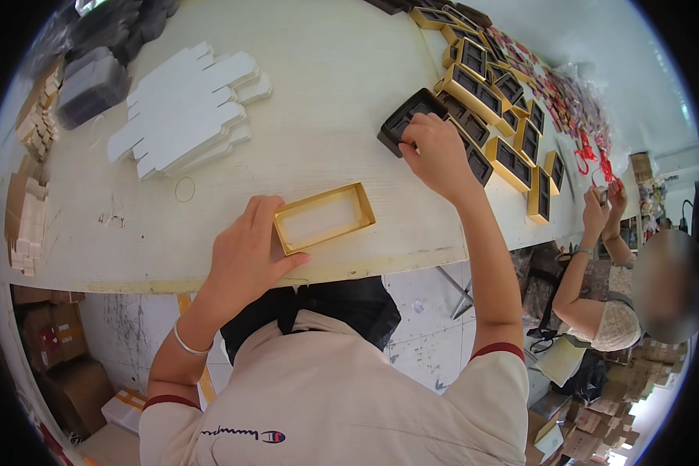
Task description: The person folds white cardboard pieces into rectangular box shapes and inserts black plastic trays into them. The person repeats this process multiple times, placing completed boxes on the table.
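Gold box [324,217] steadied by left hand [245,252], fingers flat; right hand [435,151] grips black tray [405,116].

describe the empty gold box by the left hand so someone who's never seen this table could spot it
On the pale wooden table, look at the near edge, just right of the person's left hand. There lies a shallow rectangular gold box, open and empty with a white floor. Unlike the gold boxes in the far row, it holds no black insert and sits alone.

Gold box tray [324,217] showing a white inside, insert [408,116] looking black, flat cartons [185,105] sitting white on the pale cream table [326,70].
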The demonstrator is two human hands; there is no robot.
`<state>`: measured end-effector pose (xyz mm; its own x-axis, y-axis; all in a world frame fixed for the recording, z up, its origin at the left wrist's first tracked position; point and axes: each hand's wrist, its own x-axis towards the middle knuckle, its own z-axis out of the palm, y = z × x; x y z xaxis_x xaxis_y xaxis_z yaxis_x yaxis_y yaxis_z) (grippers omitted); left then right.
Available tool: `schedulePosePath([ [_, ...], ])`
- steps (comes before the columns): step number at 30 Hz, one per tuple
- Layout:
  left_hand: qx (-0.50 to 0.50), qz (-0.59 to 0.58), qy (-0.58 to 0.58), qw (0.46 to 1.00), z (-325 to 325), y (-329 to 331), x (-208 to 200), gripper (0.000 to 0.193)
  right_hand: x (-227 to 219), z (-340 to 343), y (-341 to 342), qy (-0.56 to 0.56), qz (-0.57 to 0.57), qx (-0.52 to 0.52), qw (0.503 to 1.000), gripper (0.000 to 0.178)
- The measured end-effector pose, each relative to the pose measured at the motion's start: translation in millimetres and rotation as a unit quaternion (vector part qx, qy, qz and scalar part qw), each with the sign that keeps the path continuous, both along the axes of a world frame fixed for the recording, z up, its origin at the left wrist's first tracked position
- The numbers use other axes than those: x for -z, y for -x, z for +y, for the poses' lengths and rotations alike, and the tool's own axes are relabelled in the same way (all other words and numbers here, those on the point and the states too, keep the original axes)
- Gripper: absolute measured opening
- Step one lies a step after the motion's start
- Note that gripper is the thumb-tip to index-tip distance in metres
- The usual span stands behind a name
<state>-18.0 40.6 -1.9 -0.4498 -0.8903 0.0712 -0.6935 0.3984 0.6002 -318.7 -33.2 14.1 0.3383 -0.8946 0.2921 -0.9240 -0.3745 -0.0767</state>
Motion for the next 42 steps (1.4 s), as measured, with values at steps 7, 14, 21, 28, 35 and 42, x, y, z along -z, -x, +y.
schedulePosePath([
  [7,-0.007,-0.003,-0.010,1.000,1.5,2.5,0.6,0.071,-16.3,6.5,-0.1,0.047,-0.175,0.054,0.982,0.018],
  [14,-0.016,0.063,0.090,0.994,4.5,2.3,-10.8,0.090,-52.3,77.1,-18.1,-0.097,-0.753,0.005,0.651,0.018],
  [21,0.087,0.107,0.040,0.990,-10.0,4.0,-16.9,0.073,12.0,102.9,-53.2,-0.355,-0.822,0.037,0.444,0.021],
  [28,0.098,0.109,-0.036,0.989,-19.8,-1.1,-15.6,0.055,13.8,113.2,-58.2,-0.215,-0.576,0.031,0.788,0.042],
  [35,0.091,0.040,-0.176,0.979,-30.9,0.9,-30.0,0.056,6.8,107.6,-55.5,-0.139,-0.342,-0.018,0.929,0.052],
  [42,0.123,0.107,-0.156,0.974,-31.7,-4.9,-25.6,0.056,2.7,102.5,-59.9,-0.129,-0.242,-0.072,0.959,0.050],
])
